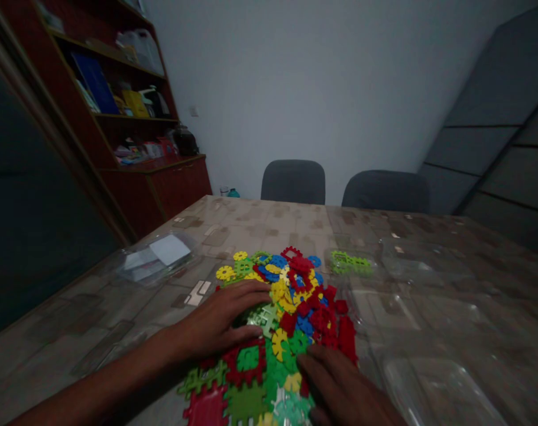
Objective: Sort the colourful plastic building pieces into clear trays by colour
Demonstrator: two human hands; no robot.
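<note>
A heap of plastic interlocking building pieces [291, 313] in red, yellow, green and blue spreads over the table in front of me. Some are notched discs, others toothed squares. My left hand [233, 310] rests on the heap's left side, fingers stretched out and thumb apart, over pale green pieces [264, 318]. My right hand [337, 381] lies against the near right side, its fingers extended over green and red pieces, some of them hidden beneath it. Close to me, larger toothed squares, a red one [207, 407] and a green one [246, 402], lie at the heap's near left.
Clear plastic trays [441, 390] stand along the right, one with lime-green pieces [351, 262] in it. To the left lies a clear package with white papers [169, 249]. Two grey chairs [293, 180] are behind the patterned table [269, 222]; a shelf cabinet [175, 183] stands back left.
</note>
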